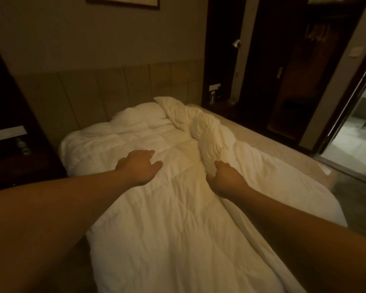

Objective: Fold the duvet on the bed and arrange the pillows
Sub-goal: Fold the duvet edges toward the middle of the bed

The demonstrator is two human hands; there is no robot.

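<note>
Two bare hands were held out over a white duvet (pixel 173 208) that was spread along the bed (pixel 268 142), its long axis running away from the camera toward the padded headboard (pixel 106 92). The left hand (pixel 138 167) was seen palm down with its fingers spread and loosely extended, lying on or just above the flat part of the duvet; no fabric was gathered in it. The right hand (pixel 226 178) was also spread, its fingertips (pixel 219 163) laid against the near end of a twisted, bunched ridge of duvet (pixel 207 136). Whether any cloth had been pinched there could not be told.

That ridge was seen to run from the right hand diagonally up and away toward the head of the bed, so the bunched part lay ahead of the fingers and slightly to their left. The right hand was clearly the nearer to it, and the coming move was judged to depend on that hand taking the ridge while the left held the flat part down.

One pillow (pixel 140 114) was made out at the head of the bed, partly covered by the duvet's upper edge. Along the right side a strip of bare mattress was left uncovered. No containers with visible contents were found in the dim room.
</note>
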